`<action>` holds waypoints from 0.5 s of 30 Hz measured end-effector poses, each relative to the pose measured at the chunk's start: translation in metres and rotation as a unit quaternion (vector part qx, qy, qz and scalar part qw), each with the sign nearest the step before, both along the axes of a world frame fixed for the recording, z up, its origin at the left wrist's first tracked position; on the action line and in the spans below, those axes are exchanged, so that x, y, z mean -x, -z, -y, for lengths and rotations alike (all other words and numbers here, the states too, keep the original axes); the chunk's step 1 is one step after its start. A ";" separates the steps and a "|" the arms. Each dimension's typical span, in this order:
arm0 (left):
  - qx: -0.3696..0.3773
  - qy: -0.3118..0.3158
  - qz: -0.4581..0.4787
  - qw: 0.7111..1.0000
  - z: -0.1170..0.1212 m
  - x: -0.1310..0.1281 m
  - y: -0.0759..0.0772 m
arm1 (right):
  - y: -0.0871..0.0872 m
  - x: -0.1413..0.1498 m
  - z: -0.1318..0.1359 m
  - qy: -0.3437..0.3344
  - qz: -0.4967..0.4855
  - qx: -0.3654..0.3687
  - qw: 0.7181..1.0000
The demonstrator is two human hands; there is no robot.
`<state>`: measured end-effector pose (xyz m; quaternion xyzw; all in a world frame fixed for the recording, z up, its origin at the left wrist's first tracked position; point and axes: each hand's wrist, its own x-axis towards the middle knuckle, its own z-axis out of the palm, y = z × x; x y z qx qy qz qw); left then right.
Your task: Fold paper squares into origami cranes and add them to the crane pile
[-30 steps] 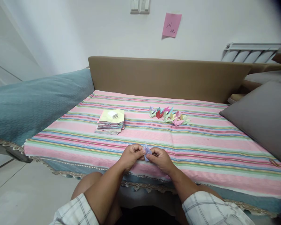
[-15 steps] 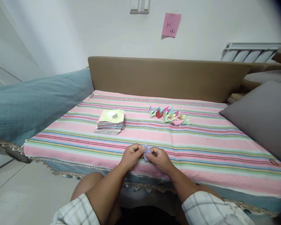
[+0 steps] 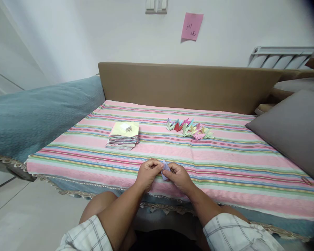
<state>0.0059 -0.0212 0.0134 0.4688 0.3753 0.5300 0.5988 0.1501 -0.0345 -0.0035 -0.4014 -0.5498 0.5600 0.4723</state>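
Observation:
A small folded piece of lilac paper (image 3: 165,170) is pinched between both hands, above the front part of the striped cloth. My left hand (image 3: 149,173) grips its left side with thumb and fingers closed. On the other side, my right hand (image 3: 179,177) pinches the paper's right edge, thumb on top. Beyond the hands, several folded paper cranes (image 3: 189,129) in red, pink, green, yellow, blue and purple lie clustered. To the left stands a stack of coloured paper sheets (image 3: 122,139), with a white plug adapter (image 3: 126,127) on its yellow top sheet.
The pink striped cloth (image 3: 75,146) covers a sofa seat. A brown backrest (image 3: 180,85) runs behind it, a blue covered armrest (image 3: 47,111) stands left, and a grey cushion (image 3: 295,129) leans at right. A small brown object (image 3: 306,180) lies near the right edge.
Both hands stay in nearly the same place. The lilac paper has shifted very slightly to the right between the fingers, and the view has tilted a little.

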 end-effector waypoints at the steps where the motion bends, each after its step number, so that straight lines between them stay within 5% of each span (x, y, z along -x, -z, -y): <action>1: 0.010 0.004 0.011 1.000 0.000 0.000 0.000 | -0.001 0.000 0.000 -0.001 0.002 -0.007 1.000; 15: -0.043 -0.004 -0.011 0.999 0.000 0.000 0.000 | -0.003 0.000 0.001 -0.024 -0.010 0.008 1.000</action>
